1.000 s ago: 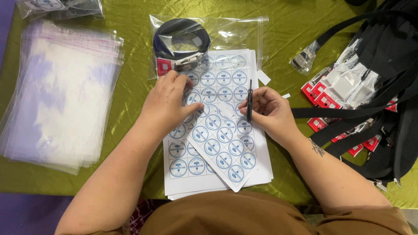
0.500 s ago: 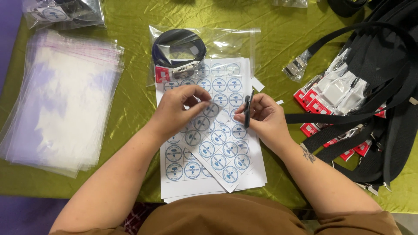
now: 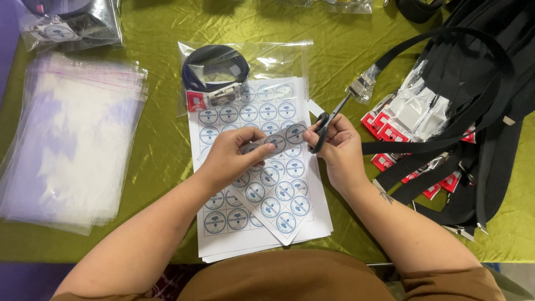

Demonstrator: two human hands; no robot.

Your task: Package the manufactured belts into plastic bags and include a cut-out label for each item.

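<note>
Now pinching a cut strip (image 3: 278,139) of round stickers in left hand (image 3: 234,159), above the sticker sheets (image 3: 262,184) on the green cloth (image 3: 161,139). Right hand (image 3: 340,147) closed round black scissors (image 3: 329,120), blades parted at the strip's end. Black straps (image 3: 473,83) lying to the right, clear bags (image 3: 72,139) to the left.

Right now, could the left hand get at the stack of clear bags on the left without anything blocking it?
Probably yes: the left hand pinches a sticker strip, but only bare green cloth lies between it and the clear bags.
</note>
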